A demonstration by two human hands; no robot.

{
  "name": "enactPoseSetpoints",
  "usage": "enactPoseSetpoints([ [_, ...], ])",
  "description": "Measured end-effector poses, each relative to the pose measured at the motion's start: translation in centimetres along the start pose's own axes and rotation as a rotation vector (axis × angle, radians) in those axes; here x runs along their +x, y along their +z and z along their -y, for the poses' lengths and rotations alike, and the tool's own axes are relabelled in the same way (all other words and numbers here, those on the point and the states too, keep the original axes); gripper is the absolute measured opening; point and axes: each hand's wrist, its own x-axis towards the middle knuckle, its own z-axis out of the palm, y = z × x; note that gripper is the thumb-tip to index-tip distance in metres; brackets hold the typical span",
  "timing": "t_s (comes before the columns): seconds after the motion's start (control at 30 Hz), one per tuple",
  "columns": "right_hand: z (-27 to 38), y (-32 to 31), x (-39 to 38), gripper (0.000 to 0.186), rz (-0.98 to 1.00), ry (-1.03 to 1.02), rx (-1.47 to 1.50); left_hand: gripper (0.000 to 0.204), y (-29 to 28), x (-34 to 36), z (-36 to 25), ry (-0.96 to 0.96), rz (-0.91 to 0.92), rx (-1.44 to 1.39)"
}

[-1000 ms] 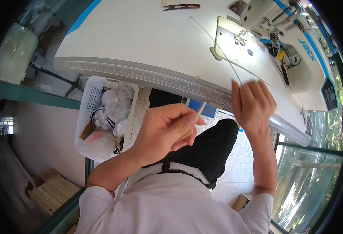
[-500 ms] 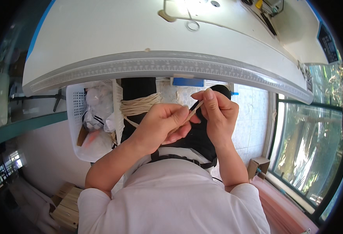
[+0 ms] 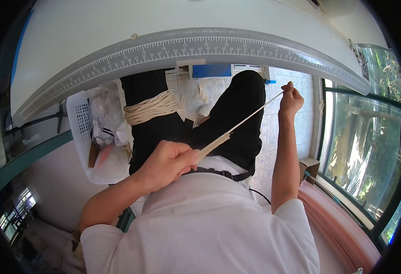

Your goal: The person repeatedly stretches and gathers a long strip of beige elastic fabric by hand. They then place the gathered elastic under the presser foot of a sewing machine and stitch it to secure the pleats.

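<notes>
Low in front of my waist, my left hand (image 3: 173, 159) pinches a narrow cream fabric strip (image 3: 215, 146), which looks like a tube. From the strip's far end a thin pale cord (image 3: 254, 113) runs taut up to the right. My right hand (image 3: 291, 100), raised beyond my right knee, has its fingers closed on the cord's other end. Several cream fabric strips (image 3: 152, 107) lie in a bundle across my left thigh. Whatever part of the strip is inside my left fist is hidden.
The white table (image 3: 95, 27) has a grey ruler-marked front edge (image 3: 200, 45) just beyond my knees. To my left stands a white plastic basket (image 3: 79, 118) with plastic bags. A blue object (image 3: 212, 70) is under the table. A window (image 3: 360, 150) stands at right.
My right hand has moved away to the right, and a taut cord now spans the two hands. My left hand has come lower and nearer my waist. The view has shifted downward.
</notes>
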Motion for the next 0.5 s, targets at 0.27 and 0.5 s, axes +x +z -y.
enactPoseSetpoints([
  [0.27,-10.0,-6.6,5.1,0.037,-0.203,0.172,-0.546,0.038,-3.3,-3.6,0.3,-0.127,-0.074,-0.015],
  [0.5,0.0,-2.1,-0.7,0.040,0.432,-0.379,-0.693,0.035,-4.2,-0.1,-1.2,0.004,-0.040,-0.112],
])
